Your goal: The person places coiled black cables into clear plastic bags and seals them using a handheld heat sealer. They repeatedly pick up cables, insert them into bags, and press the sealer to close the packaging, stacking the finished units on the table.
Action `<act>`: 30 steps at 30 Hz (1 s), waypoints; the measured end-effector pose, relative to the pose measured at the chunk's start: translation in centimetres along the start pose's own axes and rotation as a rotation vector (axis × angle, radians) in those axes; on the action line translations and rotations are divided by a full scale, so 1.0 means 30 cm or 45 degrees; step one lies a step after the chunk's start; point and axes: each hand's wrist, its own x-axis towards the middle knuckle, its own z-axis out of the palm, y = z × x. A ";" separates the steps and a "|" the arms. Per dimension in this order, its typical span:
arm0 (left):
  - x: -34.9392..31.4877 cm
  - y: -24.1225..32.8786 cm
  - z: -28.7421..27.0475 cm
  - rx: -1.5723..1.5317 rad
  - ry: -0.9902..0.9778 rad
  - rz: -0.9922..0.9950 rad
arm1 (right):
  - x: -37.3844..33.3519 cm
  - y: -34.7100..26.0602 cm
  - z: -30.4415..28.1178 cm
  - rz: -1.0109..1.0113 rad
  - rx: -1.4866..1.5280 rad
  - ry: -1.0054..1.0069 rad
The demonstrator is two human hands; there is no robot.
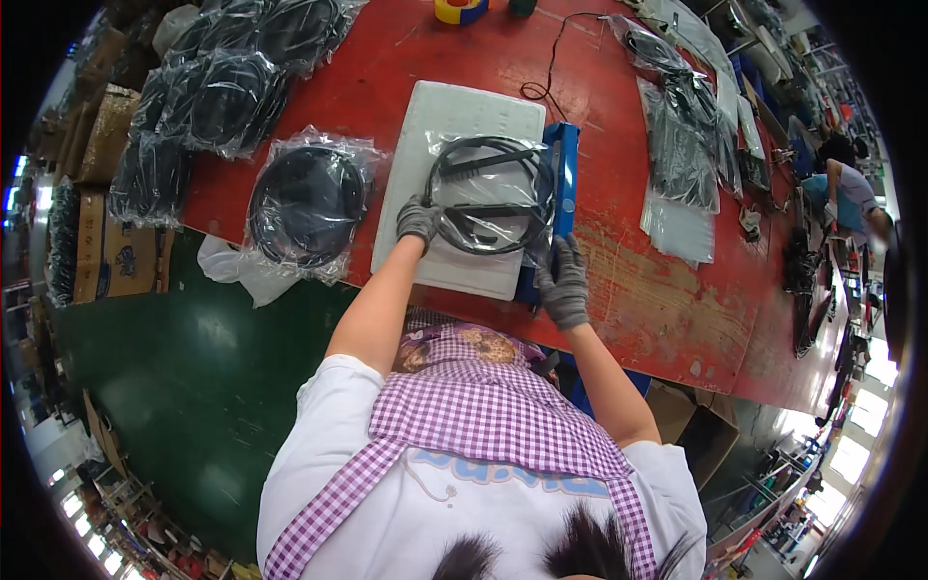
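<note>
A clear plastic bag [488,193] with a coiled black cable [464,246] inside lies on a white foam board [411,135]. My left hand [419,220], in a grey glove, grips the bag's left edge. The bag's right end meets a long blue bar-shaped device [567,174], which looks like a bag sealer. My right hand [565,285], also gloved in grey, rests at the near end of this device with its fingers stretched forward. What lies under its palm is hidden.
Another bagged coil [309,203] overhangs the red table's [387,58] left edge. Bagged cables [232,97] pile up at the far left. Flat clear bags [677,227] and more packed cables lie on the right. A yellow-and-blue tape roll [460,10] sits at the back. One person [855,198] is at far right.
</note>
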 end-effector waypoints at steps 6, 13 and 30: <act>-0.123 -0.104 -0.002 -0.845 -0.341 -0.222 | -0.123 0.264 -0.018 0.914 1.286 -0.327; -0.348 -0.170 -0.021 -1.515 -0.634 -0.296 | -0.131 0.005 0.110 1.266 2.065 -0.428; -0.265 -0.372 -0.572 -1.780 0.270 -0.144 | 0.574 -0.850 0.732 0.058 0.463 -0.667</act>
